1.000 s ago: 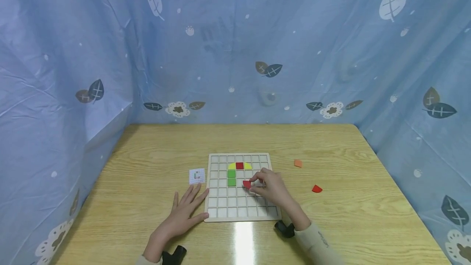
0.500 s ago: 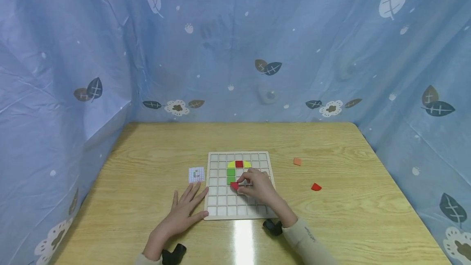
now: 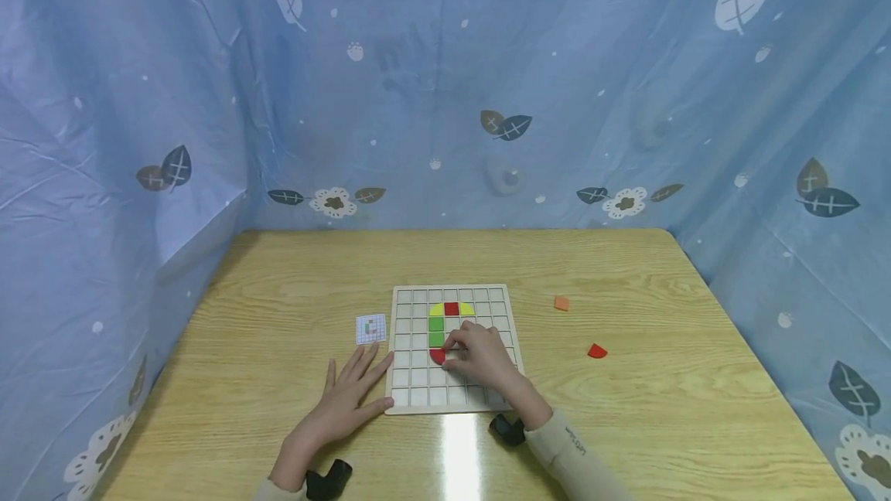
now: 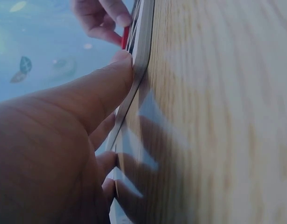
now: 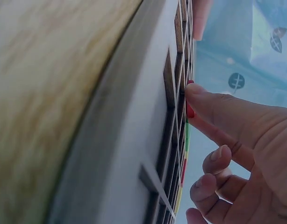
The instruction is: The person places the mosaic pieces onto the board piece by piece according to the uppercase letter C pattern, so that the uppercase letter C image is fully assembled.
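Note:
A wooden grid board lies on the table. My right hand pinches a red quarter-circle tile between thumb and index finger, at the cell just below two green square tiles. In the right wrist view, the red tile is at the grid's surface, held at its edge; whether it sits fully in the cell I cannot tell. My left hand rests with fingers spread, thumb and index fingertip against the board's left edge. Above the green tiles, a red square tile sits between two yellow rounded-corner tiles.
A small printed pattern card lies left of the board, just beyond the left fingertips. To the right are an orange tile and another red quarter-circle tile. A blue patterned curtain surrounds the table.
My right hand has moved left across the board with the red quarter-circle tile, bringing it to the cell under the green squares. The left hand has stayed in place.

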Action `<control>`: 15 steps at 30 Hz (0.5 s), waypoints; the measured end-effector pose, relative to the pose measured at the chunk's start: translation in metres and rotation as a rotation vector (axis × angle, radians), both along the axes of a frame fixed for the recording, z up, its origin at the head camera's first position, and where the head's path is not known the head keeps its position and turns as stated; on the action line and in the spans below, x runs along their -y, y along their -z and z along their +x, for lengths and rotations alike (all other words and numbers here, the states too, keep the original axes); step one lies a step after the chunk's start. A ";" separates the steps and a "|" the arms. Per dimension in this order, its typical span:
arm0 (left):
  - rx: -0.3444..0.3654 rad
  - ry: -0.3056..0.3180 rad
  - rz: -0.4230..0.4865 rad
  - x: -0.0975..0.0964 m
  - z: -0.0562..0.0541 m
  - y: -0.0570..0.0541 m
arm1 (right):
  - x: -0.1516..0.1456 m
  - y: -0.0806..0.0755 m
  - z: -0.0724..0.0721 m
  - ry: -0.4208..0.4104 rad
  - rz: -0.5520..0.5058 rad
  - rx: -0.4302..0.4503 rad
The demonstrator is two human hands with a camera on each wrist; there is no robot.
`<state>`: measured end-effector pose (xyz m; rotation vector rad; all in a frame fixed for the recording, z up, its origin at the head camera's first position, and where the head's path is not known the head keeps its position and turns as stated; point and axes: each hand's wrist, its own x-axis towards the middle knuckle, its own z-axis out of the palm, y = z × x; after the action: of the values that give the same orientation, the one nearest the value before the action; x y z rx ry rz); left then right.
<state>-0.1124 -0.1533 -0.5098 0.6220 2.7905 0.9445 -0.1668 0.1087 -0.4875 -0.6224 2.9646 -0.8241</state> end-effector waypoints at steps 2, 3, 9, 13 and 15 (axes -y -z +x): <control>0.011 0.001 -0.004 0.000 0.000 0.000 | 0.000 0.000 0.000 0.005 0.006 0.003; 0.014 0.001 -0.005 0.000 0.000 0.000 | 0.000 0.000 0.000 0.006 0.005 0.002; 0.025 0.000 -0.008 0.001 -0.001 0.001 | -0.001 -0.001 0.001 0.006 0.004 0.002; 0.034 0.001 -0.011 0.001 -0.001 0.001 | -0.002 -0.002 0.002 -0.005 -0.009 0.017; 0.040 0.003 -0.015 0.001 -0.002 0.001 | -0.002 -0.002 0.002 -0.008 -0.017 0.023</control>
<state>-0.1140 -0.1538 -0.5107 0.5977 2.7582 0.9245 -0.1652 0.1106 -0.4850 -0.6209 2.9354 -0.8503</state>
